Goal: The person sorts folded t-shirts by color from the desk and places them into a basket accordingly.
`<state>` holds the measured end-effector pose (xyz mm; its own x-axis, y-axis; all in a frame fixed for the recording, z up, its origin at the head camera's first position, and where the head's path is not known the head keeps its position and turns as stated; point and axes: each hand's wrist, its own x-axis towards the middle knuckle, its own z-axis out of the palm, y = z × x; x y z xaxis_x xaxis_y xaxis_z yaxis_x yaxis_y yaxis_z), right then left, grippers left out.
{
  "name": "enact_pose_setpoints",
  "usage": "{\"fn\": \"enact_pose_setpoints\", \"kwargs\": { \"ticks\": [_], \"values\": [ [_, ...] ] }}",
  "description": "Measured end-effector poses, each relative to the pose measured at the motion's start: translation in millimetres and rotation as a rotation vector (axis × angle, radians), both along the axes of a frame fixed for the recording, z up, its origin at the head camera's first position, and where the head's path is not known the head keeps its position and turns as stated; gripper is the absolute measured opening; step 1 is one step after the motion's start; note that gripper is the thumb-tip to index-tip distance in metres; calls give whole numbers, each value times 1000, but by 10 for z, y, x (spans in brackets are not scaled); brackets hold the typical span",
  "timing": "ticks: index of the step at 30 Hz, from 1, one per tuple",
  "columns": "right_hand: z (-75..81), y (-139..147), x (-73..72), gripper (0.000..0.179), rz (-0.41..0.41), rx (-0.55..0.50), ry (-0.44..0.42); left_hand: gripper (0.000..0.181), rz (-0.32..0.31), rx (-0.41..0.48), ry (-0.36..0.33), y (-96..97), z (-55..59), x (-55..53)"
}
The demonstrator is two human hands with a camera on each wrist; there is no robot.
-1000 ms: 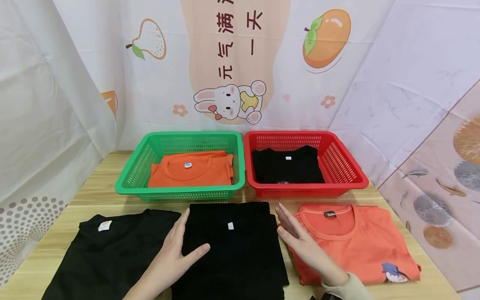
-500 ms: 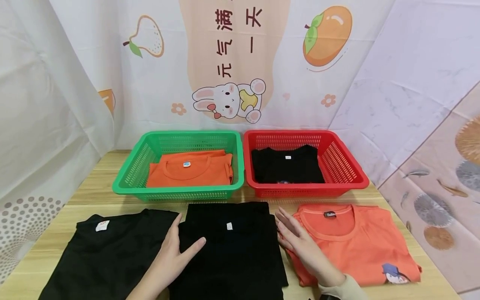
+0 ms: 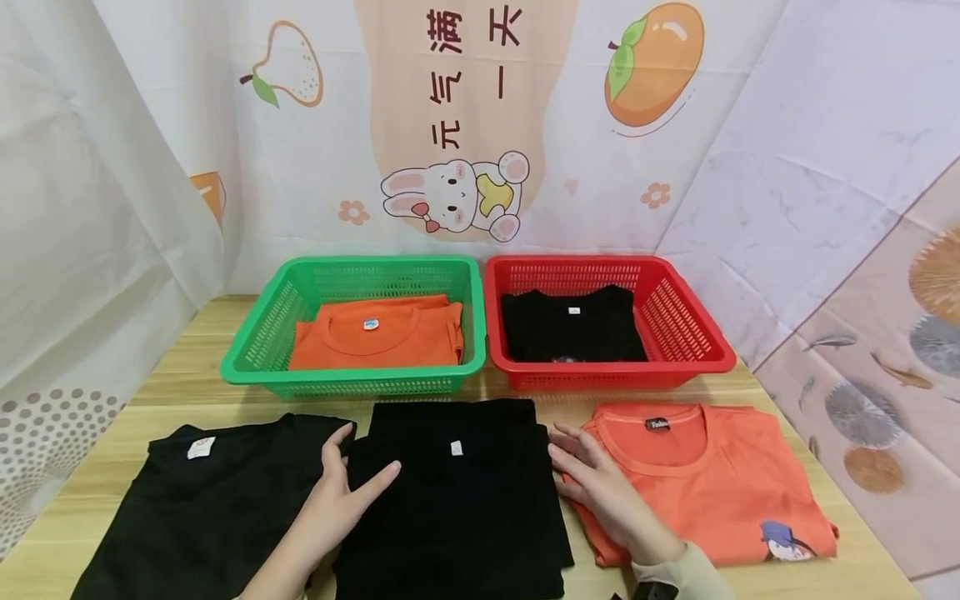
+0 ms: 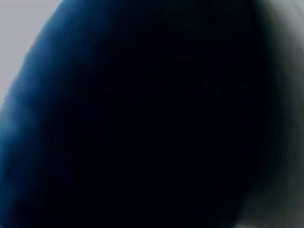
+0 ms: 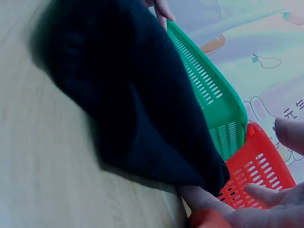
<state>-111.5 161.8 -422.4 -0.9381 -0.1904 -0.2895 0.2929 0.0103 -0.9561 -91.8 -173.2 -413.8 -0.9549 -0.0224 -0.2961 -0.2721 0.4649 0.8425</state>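
A folded black T-shirt [image 3: 457, 508] with a small white neck label lies in the middle of the table. At its left edge is my left hand [image 3: 333, 500], thumb spread out over the cloth and fingers at the side nearer the left black shirt [image 3: 217, 500]. My right hand [image 3: 603, 496] stands at the other edge, its fingers relaxed and the tips right at the cloth. In the right wrist view one finger [image 5: 204, 197] reaches to the lower edge of the black T-shirt [image 5: 147, 118]. Dark blur fills most of the left wrist view.
A green basket [image 3: 375, 377] at the back holds a folded orange shirt [image 3: 375, 342]. Beside it, a red basket [image 3: 607, 367] holds another black shirt [image 3: 573, 329]. A coral T-shirt [image 3: 720, 492] with a cartoon print lies to the right. A printed curtain [image 3: 315, 183] hangs behind.
My left hand has moved slightly left and down, its fingers bending a little more. The right hand has sunk closer to the middle shirt's edge. The shirts and baskets lie as before.
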Motion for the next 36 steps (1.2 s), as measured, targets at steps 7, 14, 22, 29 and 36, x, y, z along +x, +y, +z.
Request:
{"fn": "enact_pose_setpoints", "kwargs": {
  "ticks": [7, 14, 22, 29, 36],
  "values": [
    [-18, 24, -14, 60, 74, -8, -21, 91, -18, 99, -98, -32, -32, -19],
    [-28, 23, -7, 61, 137, -19, -1, 85, -59, 124, -75, -57, -44, -22],
    [-82, 29, -4, 62, 209, -49, -23, 52, -102, 150, -82, -68, -38, 5],
    [-144, 33, -18, 62, 298, -27, 2, 43, -170, 240, -116, -129, -93, -14],
    [-177, 54, -34, 68, 377, 24, 78, 42, -142, 154, -110, -125, -123, -75]
  ]
}}
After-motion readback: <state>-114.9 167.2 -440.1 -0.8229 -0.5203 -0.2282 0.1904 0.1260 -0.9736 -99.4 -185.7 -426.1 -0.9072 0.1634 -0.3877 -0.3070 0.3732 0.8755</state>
